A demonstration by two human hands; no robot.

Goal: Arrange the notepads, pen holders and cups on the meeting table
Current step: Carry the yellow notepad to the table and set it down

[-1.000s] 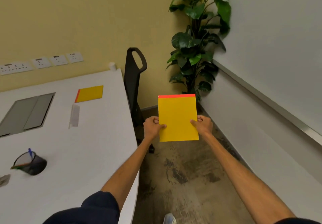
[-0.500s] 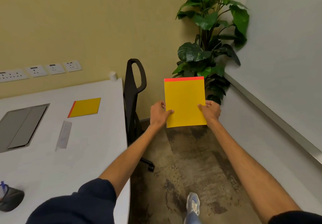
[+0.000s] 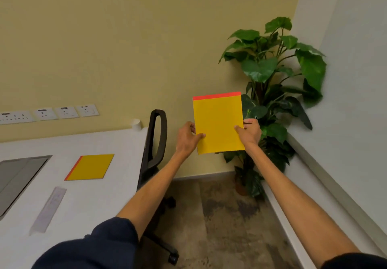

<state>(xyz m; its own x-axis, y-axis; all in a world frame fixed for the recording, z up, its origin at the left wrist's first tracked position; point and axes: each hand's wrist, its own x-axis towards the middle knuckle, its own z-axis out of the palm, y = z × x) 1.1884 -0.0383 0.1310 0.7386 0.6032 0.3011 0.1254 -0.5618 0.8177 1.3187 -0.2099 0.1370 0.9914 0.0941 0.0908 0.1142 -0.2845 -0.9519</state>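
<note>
Along table (image 3: 117, 195) right edge a chair (image 3: 146, 172) blocks approach. Ahead a plant (image 3: 259, 72) fills floor corner. Open top betw. notepad (image 3: 90, 167) & right edge; cup (image 3: 136, 124) at far-right corner.

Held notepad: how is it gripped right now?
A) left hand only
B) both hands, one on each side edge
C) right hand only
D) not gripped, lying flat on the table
B: the left hand pinches the left edge of the yellow notepad and the right hand pinches its right edge, holding it up in the air, off the table.
</note>
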